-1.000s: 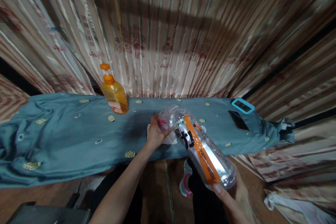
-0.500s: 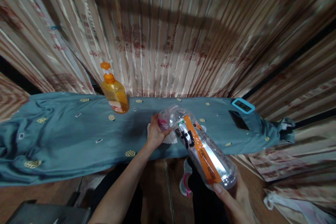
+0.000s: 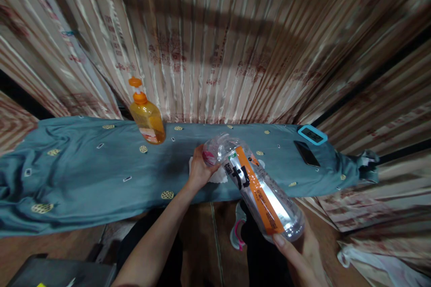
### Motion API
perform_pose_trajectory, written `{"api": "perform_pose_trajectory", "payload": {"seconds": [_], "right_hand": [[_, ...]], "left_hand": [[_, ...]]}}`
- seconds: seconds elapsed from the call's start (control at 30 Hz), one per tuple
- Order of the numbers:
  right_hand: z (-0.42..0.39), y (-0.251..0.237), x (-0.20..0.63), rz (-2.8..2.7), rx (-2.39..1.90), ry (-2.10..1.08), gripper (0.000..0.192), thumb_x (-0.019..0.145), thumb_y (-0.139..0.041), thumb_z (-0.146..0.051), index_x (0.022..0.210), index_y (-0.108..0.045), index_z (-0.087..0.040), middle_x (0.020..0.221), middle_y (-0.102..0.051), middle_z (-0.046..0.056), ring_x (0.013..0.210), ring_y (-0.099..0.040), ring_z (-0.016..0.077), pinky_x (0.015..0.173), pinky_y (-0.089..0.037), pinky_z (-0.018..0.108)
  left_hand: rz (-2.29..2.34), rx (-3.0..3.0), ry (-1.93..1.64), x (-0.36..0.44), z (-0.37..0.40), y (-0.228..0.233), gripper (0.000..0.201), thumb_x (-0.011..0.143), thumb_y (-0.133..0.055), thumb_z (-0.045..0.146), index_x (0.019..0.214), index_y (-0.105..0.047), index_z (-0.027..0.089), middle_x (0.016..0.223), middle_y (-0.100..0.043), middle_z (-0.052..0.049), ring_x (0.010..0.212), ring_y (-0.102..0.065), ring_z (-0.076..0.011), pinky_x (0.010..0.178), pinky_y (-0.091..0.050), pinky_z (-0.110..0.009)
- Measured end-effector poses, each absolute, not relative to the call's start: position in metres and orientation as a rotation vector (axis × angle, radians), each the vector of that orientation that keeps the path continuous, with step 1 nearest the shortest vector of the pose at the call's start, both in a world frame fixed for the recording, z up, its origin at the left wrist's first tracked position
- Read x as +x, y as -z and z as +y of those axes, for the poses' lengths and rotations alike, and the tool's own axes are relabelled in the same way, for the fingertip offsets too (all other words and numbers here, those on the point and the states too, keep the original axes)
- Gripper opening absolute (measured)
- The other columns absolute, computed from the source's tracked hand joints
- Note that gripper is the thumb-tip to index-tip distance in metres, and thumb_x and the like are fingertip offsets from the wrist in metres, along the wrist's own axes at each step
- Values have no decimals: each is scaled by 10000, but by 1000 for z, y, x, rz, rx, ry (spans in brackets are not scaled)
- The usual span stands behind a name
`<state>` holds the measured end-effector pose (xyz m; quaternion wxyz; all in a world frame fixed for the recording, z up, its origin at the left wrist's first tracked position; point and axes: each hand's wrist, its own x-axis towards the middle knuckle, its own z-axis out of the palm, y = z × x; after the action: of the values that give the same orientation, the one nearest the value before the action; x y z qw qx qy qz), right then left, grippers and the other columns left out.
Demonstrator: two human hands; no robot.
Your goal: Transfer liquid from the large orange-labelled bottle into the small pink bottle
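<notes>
bottle [image 3: 256, 186]: tilted, neck away
left hand [image 3: 199, 170]: fingers wrapped round its cap end
right hand [image 3: 299, 251]: fingers cup its base

Striped brownish curtains [image 3: 215, 45] behind a teal-clothed table [image 3: 84, 175], wooden floor [image 3: 202, 233]

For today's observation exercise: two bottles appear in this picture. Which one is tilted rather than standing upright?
The clear bottle with the orange label, held tilted between the left hand and right hand. The orange pump bottle stands upright on the blue cloth.
</notes>
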<state>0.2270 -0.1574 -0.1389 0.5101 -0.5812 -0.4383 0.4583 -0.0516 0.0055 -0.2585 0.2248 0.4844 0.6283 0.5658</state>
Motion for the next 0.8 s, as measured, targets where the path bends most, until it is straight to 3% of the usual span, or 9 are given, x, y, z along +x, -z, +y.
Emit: {"api": "perform_pose_trajectory", "payload": {"seconds": [0.2, 0.53, 0.8], "right_hand": [[-158, 138, 227, -1127, -1409, -1068, 769, 860, -1036, -697, 1446, -770, -277, 1398, -971, 117, 1295, -916, 400, 1138, -667, 419], [-159, 144, 228, -1097, -1403, -1096, 845, 829, -1062, -686, 1512, -762, -289, 1387, -968, 108, 1278, -915, 405, 1117, -671, 428], [-160, 142, 225, -1088, -1414, -1071, 831, 801, -1076, -725, 1461, -794, -305, 1357, -975, 80, 1267, -908, 364, 1116, -658, 367]], "left_hand": [[1745, 1336, -1553, -52, 5, 259, 929, 664, -1103, 280, 1483, -667, 224, 1440, -804, -129, 1368, -819, -404, 1214, -678, -573], [1713, 1334, -1568, -52, 6, 260, 915, 678, -1092, 282, 1489, -672, 217, 1438, -807, -130, 1372, -818, -400, 1220, -681, -577], [1749, 1325, -1545, -51, 5, 255, 945, 643, -1103, 219, 1488, -679, 215, 1464, -810, -145, 1399, -815, -416, 1249, -665, -593]]}}
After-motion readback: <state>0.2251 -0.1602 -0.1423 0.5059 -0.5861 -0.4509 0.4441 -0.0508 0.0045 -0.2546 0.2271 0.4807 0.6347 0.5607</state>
